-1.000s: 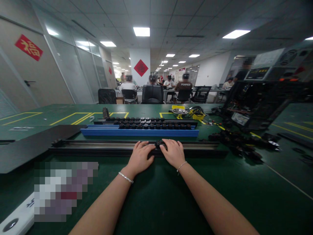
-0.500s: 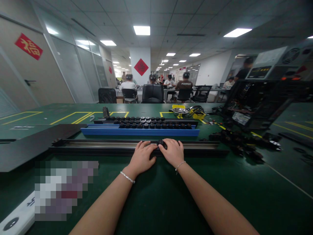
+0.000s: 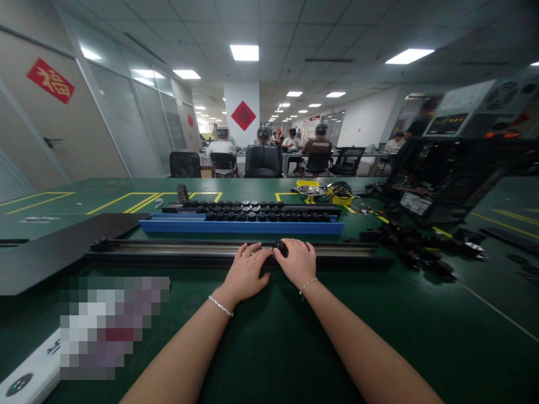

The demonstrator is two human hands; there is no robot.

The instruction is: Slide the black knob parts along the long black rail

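Note:
A long black rail (image 3: 160, 260) with a silvery channel lies crosswise in front of me on the green table. My left hand (image 3: 248, 271) is bent over it near the middle, its fingers over the channel and its thumb towards me. Beside it, my right hand (image 3: 298, 261) has its thumb and fingers closed around a small black part (image 3: 278, 245) at the channel. Much of that part is hidden by the fingers. Behind the rail, a blue rail (image 3: 240, 226) carries a row of similar small black parts (image 3: 262, 216).
A pile of black parts (image 3: 404, 241) lies right of the rail. A computer case (image 3: 438, 174) stands behind it. Further back are a metal bowl (image 3: 310, 191) and yellow boxes. A dark flat panel (image 3: 63, 247) and a white object (image 3: 33, 365) lie to my left. People sit beyond the table.
Both hands stay in almost the same place at the rail. The right-hand fingers have shifted slightly on the small black part, and more of it shows.

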